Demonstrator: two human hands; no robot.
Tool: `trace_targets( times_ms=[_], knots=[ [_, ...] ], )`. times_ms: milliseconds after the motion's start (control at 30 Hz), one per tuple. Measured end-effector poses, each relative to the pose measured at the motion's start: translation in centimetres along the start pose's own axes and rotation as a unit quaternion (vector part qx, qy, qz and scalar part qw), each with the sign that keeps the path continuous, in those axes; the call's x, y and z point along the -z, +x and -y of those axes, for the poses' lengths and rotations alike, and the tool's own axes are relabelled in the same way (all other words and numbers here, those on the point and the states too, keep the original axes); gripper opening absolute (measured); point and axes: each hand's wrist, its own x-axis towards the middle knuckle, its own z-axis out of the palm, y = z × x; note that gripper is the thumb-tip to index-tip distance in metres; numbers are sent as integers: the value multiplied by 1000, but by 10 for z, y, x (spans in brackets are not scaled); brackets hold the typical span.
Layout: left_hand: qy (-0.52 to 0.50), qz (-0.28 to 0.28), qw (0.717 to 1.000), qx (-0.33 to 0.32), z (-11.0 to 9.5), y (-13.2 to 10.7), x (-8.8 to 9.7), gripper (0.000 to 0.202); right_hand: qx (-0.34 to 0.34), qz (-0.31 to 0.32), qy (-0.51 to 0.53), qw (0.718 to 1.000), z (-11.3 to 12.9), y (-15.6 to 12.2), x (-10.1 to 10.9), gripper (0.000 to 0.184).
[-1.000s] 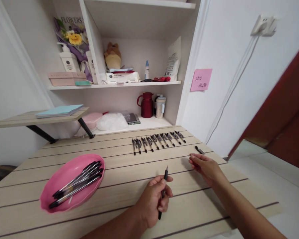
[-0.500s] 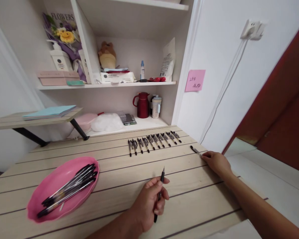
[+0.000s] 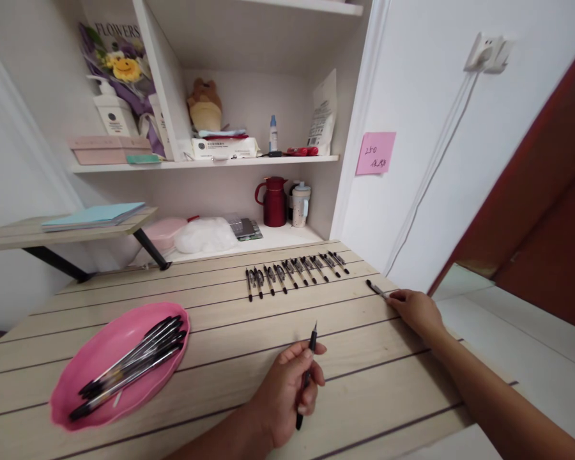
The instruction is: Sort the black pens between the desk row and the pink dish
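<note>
My left hand is closed around a black pen above the front middle of the table, its bare tip pointing up. Near the right edge of the table, my right hand pinches one end of a clear-bodied pen whose black end points away to the left. Ahead lies a row of several short pen pieces with black ends, set side by side. At the left, a pink oval tray holds a bundle of black-capped clear pens.
A raised wooden stand with blue paper is at the back left. Behind the table, shelves hold a red jug, a cup and a plush toy. A white cable hangs down the right wall.
</note>
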Motion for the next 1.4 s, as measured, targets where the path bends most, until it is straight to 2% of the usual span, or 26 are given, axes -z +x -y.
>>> trace_targets(
  times_ms=[133,200,267,333,367,400,467,567,733,833,967,1067,1200,1400],
  knots=[
    [-33,-19,999,-21,2,1,-1,26,0,-10,100,995,10,-16,12,21],
    [-82,-26,996,-34,2,2,-2,23,4,14,166,986,27,-41,14,20],
    [-141,-24,988,-52,2,3,-3,19,20,62,214,975,52,-78,13,25],
    [-187,-24,979,-74,0,4,-4,17,58,217,344,912,79,-121,9,30],
    [-203,-27,975,-85,-1,5,-4,16,83,266,378,883,93,-141,7,29],
    [-214,-32,972,-96,-1,6,-5,16,118,288,396,864,104,-158,5,24],
    [-226,-39,967,-112,-3,7,-4,15,147,285,397,860,122,-183,3,16],
    [-231,-38,963,-131,-3,8,-3,14,146,249,372,882,134,-197,1,13],
    [-228,-29,963,-144,-3,9,-1,15,153,216,343,901,137,-198,-2,8],
    [-217,-26,967,-131,-3,8,0,24,176,182,322,912,132,-193,-3,9],
    [-201,-15,976,-89,-3,6,3,46,181,94,222,953,106,-155,5,9],
    [-172,-12,983,-58,-1,5,4,44,125,27,51,990,74,-112,14,17],
    [-135,1,990,-42,0,4,4,36,84,8,-89,992,39,-70,17,20],
    [-127,6,991,-42,1,3,5,30,64,11,-136,989,25,-52,10,25]
  ],
)
